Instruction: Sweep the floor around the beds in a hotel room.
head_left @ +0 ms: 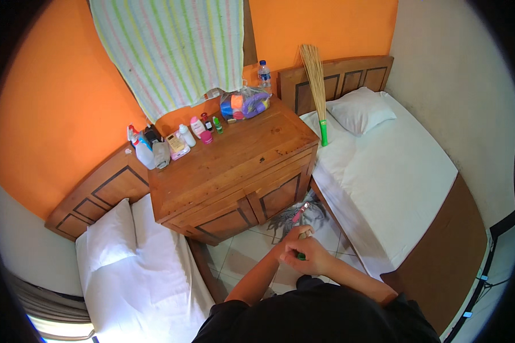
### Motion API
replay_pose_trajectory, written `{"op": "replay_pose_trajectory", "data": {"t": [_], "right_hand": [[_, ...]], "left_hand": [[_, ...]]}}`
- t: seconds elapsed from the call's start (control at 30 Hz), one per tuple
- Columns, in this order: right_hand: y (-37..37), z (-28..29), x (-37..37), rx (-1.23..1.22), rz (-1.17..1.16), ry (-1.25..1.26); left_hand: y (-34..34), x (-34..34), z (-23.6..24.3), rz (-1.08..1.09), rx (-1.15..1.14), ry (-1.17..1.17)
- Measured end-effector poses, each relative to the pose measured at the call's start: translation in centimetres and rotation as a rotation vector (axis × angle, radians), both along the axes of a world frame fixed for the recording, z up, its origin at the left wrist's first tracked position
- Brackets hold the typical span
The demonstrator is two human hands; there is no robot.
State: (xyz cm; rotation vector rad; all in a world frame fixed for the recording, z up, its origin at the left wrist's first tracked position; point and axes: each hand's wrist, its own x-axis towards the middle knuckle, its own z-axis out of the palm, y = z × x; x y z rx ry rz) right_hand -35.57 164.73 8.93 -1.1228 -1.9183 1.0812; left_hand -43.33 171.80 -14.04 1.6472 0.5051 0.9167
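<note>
Both of my hands are closed round the handle of a string mop, one close to the other. My left hand [293,237] grips it a little farther forward, and my right hand [310,256] wraps the near end, where a bit of green shows. Beyond the hands, the mop's pink and white clamp [300,212] points away from me. Its grey strands [313,216] lie spread on the white tiled floor [243,251], by the foot of the wooden cabinet [223,177]. Most of the handle is hidden by my fingers.
Beds with white sheets flank me: the left bed [149,286] and the right bed [389,171]. A stick broom [315,80] leans on the right one by a pillow [361,110]. Bottles, a spray bottle [143,151] and a plastic bag [245,104] stand on the cabinet.
</note>
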Motion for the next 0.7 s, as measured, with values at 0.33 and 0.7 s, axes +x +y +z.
{"op": "replay_pose_trajectory", "data": {"t": [0.33, 0.7], "right_hand": [[3.9, 2.0, 7.7, -0.331, 0.213, 0.432], [2.7, -2.3, 19.0, -0.459, -0.114, 0.571]], "left_hand": [[-0.8, 0.9, 1.8, 0.216, -0.036, 0.437], [0.2, 10.1, 3.7, 0.063, 0.105, 0.671]]}}
